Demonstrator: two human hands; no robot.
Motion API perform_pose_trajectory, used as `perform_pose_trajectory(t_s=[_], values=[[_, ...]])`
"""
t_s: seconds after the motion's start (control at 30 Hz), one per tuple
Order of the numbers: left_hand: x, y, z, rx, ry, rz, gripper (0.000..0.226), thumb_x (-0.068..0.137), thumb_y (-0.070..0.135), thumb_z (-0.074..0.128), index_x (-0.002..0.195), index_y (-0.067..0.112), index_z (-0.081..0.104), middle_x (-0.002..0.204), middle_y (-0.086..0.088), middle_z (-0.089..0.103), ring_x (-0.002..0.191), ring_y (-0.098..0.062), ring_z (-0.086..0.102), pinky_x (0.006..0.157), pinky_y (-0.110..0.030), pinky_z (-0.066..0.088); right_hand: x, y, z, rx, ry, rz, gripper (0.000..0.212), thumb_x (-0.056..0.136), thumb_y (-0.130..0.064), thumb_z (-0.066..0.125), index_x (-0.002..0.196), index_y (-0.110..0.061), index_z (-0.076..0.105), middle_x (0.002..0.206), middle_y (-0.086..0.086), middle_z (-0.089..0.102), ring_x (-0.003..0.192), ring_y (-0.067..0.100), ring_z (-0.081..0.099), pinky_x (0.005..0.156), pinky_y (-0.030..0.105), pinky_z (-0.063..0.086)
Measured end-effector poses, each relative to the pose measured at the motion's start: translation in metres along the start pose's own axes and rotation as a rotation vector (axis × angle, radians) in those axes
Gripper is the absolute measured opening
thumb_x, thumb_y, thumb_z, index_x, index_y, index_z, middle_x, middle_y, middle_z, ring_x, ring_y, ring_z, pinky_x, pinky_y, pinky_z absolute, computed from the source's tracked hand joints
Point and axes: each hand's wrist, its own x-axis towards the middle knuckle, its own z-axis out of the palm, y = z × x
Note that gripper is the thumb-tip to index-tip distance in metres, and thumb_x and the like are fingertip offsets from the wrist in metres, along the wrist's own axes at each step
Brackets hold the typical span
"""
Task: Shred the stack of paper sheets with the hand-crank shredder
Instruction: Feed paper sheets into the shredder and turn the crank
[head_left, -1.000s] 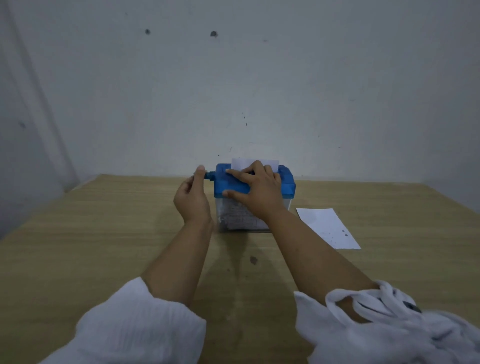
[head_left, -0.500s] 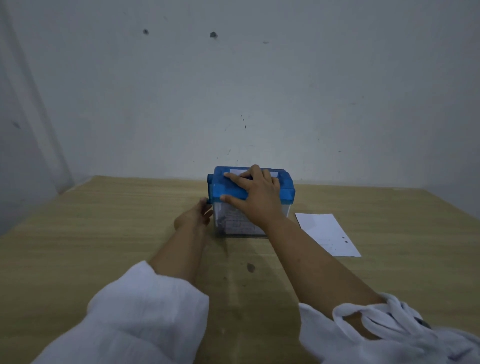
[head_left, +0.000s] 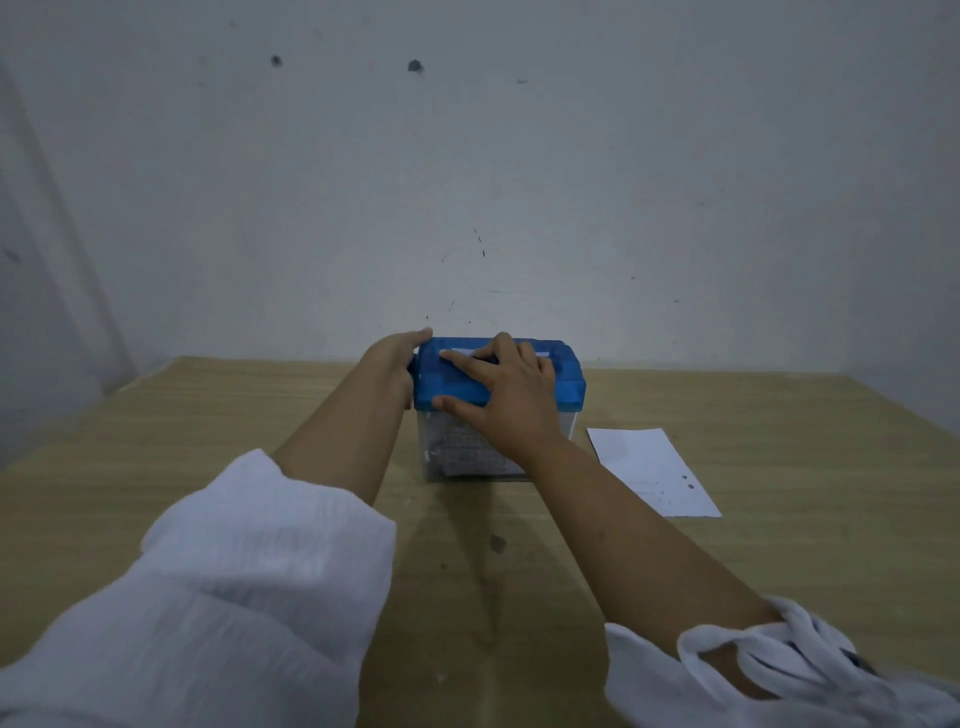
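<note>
Cranking step: left hand (head_left: 396, 364) curled round the crank (head_left: 413, 370) at the hand-crank shredder's (head_left: 569, 382) left end, right hand (head_left: 506, 397) pressing flat-fingered on its blue lid, a sheet (head_left: 460, 353) nearly swallowed; next, probably another from the paper stack (head_left: 652, 470) just right.

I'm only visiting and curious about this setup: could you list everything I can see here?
Shredder: one, blue top on clear bin, table centre.
Sheet in slot: one sliver, white, shredder's top.
Shreds: a pile, white, inside the bin.
Loose paper: one visible, white, speckled, right of shredder.
Table: one, light wood.
Wall: grey-white, marked, behind.
Sleeves: two, white, nearest.
Left hand: at shredder's left end.
Right hand: flat on shredder's top.
</note>
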Motion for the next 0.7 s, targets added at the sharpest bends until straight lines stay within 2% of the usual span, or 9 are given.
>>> perform_pose_trajectory(t_s=[0.17,0.2,0.27,0.33,0.4,0.5,0.6,0.67,0.7], values=[[0.012,-0.003,-0.001,-0.067,0.078,0.144,0.022,0.087,0.017,0.067,0.098,0.000,0.059,0.087,-0.012,0.062,0.068,-0.025,0.058,0.040,-0.029,0.052,0.001,-0.001,0.000,0.012,-0.007,0.006,0.054,0.083,-0.059,0.054,0.133,-0.040,0.047,0.115,-0.004,0.043,0.106,0.014,0.038,0.084,0.023,0.014],[0.014,-0.004,-0.001,-0.099,0.083,0.173,0.024,0.086,0.014,0.067,0.105,0.001,0.060,0.095,-0.013,0.064,0.072,-0.024,0.060,0.042,-0.030,0.052,0.001,0.000,0.000,0.010,-0.005,0.006,0.054,0.083,-0.059,0.054,0.133,-0.041,0.047,0.115,-0.004,0.043,0.106,0.014,0.038,0.083,0.023,0.013],[0.018,-0.006,-0.001,-0.162,0.070,0.239,0.032,0.087,0.008,0.065,0.118,0.005,0.060,0.116,-0.008,0.064,0.092,-0.023,0.063,0.061,-0.034,0.055,0.001,0.000,0.000,0.002,-0.005,0.006,0.054,0.083,-0.060,0.053,0.133,-0.041,0.047,0.115,-0.004,0.043,0.106,0.014,0.037,0.084,0.023,0.013],[0.018,-0.008,-0.001,-0.225,0.024,0.271,0.038,0.089,0.006,0.062,0.126,0.010,0.057,0.126,-0.002,0.061,0.111,-0.021,0.059,0.070,-0.034,0.054,0.001,0.000,0.000,-0.004,-0.008,0.004,0.054,0.084,-0.061,0.051,0.134,-0.042,0.046,0.116,-0.005,0.042,0.106,0.013,0.037,0.084,0.023,0.013],[0.015,-0.012,-0.001,-0.283,-0.001,0.322,0.042,0.089,0.002,0.060,0.129,0.011,0.054,0.123,0.002,0.061,0.111,-0.018,0.058,0.074,-0.032,0.054,0.001,0.000,-0.001,0.001,-0.026,0.002,0.054,0.084,-0.061,0.050,0.134,-0.043,0.045,0.116,-0.005,0.041,0.107,0.012,0.036,0.084,0.023,0.013],[0.009,-0.014,-0.003,-0.266,0.041,0.470,0.049,0.086,-0.009,0.058,0.131,0.007,0.052,0.108,0.004,0.065,0.100,-0.012,0.058,0.080,-0.029,0.052,0.000,0.001,-0.002,0.008,-0.032,0.002,0.053,0.084,-0.061,0.050,0.134,-0.043,0.044,0.116,-0.006,0.041,0.108,0.012,0.035,0.086,0.024,0.014],[-0.007,-0.014,-0.004,-0.253,0.055,0.558,0.034,0.085,-0.001,0.063,0.118,0.008,0.061,0.099,0.005,0.066,0.091,-0.004,0.058,0.073,-0.018,0.050,0.002,0.001,-0.002,0.015,-0.043,0.014,0.053,0.085,-0.060,0.050,0.135,-0.043,0.044,0.115,-0.006,0.040,0.108,0.012,0.034,0.085,0.024,0.013],[-0.022,-0.017,-0.001,-0.272,0.100,0.559,0.012,0.083,0.021,0.071,0.090,0.014,0.065,0.087,0.007,0.065,0.082,-0.003,0.058,0.064,-0.013,0.048,0.003,0.001,-0.002,0.014,-0.046,0.027,0.053,0.085,-0.059,0.051,0.135,-0.043,0.043,0.115,-0.006,0.039,0.108,0.012,0.034,0.084,0.023,0.012],[-0.028,-0.022,-0.001,-0.281,0.131,0.544,0.019,0.082,0.032,0.071,0.079,0.016,0.061,0.083,0.007,0.066,0.077,-0.003,0.058,0.063,-0.014,0.047,0.004,0.000,-0.001,0.013,-0.044,0.034,0.052,0.085,-0.059,0.051,0.135,-0.043,0.044,0.114,-0.007,0.039,0.108,0.012,0.034,0.083,0.023,0.012]])
